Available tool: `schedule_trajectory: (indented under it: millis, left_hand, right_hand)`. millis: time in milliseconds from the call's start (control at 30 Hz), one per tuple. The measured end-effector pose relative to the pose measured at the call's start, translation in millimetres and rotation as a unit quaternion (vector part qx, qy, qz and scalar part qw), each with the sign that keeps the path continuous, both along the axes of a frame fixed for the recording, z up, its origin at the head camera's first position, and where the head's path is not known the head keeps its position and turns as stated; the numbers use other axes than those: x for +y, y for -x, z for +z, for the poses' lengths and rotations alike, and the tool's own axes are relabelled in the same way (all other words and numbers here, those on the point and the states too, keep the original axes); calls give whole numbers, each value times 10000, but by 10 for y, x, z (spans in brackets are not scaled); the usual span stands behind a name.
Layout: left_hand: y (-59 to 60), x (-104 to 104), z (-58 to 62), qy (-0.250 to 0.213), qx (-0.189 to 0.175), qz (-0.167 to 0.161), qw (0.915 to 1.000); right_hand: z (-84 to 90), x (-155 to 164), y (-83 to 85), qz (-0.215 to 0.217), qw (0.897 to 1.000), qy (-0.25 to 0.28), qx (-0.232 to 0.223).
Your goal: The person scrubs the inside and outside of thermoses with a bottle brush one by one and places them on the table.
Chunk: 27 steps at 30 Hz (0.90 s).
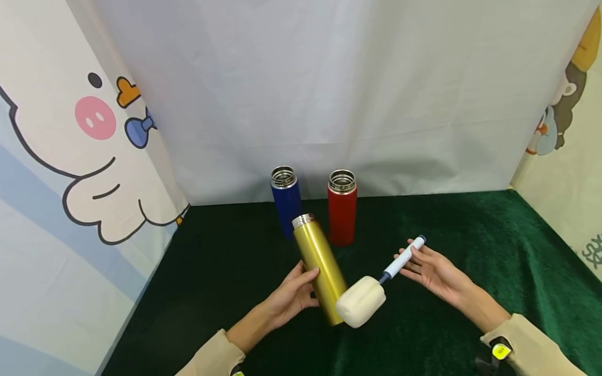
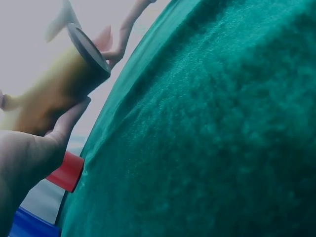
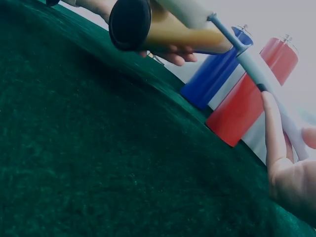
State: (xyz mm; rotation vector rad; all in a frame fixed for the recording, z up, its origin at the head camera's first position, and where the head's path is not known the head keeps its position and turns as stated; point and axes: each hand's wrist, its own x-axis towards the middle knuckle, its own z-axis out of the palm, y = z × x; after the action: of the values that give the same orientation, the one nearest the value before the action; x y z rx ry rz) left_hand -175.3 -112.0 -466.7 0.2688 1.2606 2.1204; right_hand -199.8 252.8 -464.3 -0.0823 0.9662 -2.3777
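Note:
My left hand (image 1: 293, 297) grips a gold bottle (image 1: 320, 269) around its lower half. The bottle is tilted, its steel mouth up and leaning left, and its dark base (image 3: 129, 24) shows in the right wrist view. In my right hand (image 1: 439, 274) a sponge bottle brush is pinched by its white handle (image 1: 404, 257), thumb on one side and fingers on the other. The brush's cream sponge head (image 1: 361, 302) points down and left, overlapping the bottle's lower end in the head view. Both things are held above the green cloth.
Behind the gold bottle stand an uncapped blue bottle (image 1: 288, 203) and an uncapped red bottle (image 1: 342, 211), side by side. Dark green velvet cloth (image 1: 451, 224) covers the table. A white curtain (image 1: 320, 94) hangs at the back, with cartoon-printed cloth (image 1: 42, 172) at the left.

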Motion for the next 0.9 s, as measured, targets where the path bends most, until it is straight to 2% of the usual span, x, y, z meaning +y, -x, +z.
schedule_trajectory:
  millis: [267, 400, 533, 600, 733, 800, 900]
  left_hand:
    - [14, -23, 4, -140, -24, 33, 9999]
    - [-5, -7, 0, -11, -81, 39, 10000]
    - [-27, 28, 3, 199, -19, -78, 9998]
    - [-36, 38, 9, 242, 12, -143, 9996]
    - [-61, 44, 32, 196, -30, -227, 9995]
    - [-75, 41, 42, 169, -50, -258, 9995]
    - [-88, 35, 47, 155, -87, -293, 9994]
  right_hand:
    - [-42, -14, 80, 74, 9990, -344, 286]
    - [2, -87, 115, -221, 9995, -222, -24]
    - [100, -197, 178, -589, 9961, 307, -583]
    - [156, -247, 211, -781, 9906, 712, -873]
    - [244, -322, 256, -1201, 9700, 1551, -1434]
    - [264, -349, 259, -1360, 9605, 1766, -1667]
    - [251, -369, 239, -1396, 9565, 1809, -1812]
